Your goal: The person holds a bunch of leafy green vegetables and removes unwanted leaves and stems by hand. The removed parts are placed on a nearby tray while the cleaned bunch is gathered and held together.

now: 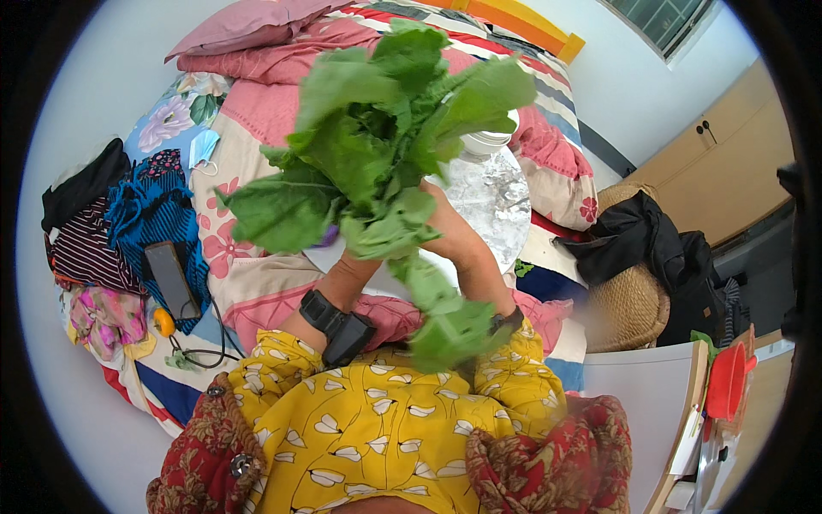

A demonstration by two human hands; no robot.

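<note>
A big bunch of leafy greens (355,154) is held up close in front of me, its broad leaves spreading upward and outward. One long leaf (445,321) hangs down between my forearms. My left hand (356,264) goes in behind the lower leaves and grips the bunch from the left. From the other side my right hand (438,221) closes on it. Leaves cover the fingers of both hands. A small purple thing (330,236) peeks out beside my left hand; its kind is hidden. Beyond the bunch lies a round, silvery-white tabletop (492,197).
White stacked bowls or a lidded container (488,141) stand on the tabletop's far side. Bedding (257,111) surrounds it. At left lie folded clothes (94,248), a phone (171,278) and a face mask (204,150). A woven basket (629,308) with black cloth (642,236) stands right.
</note>
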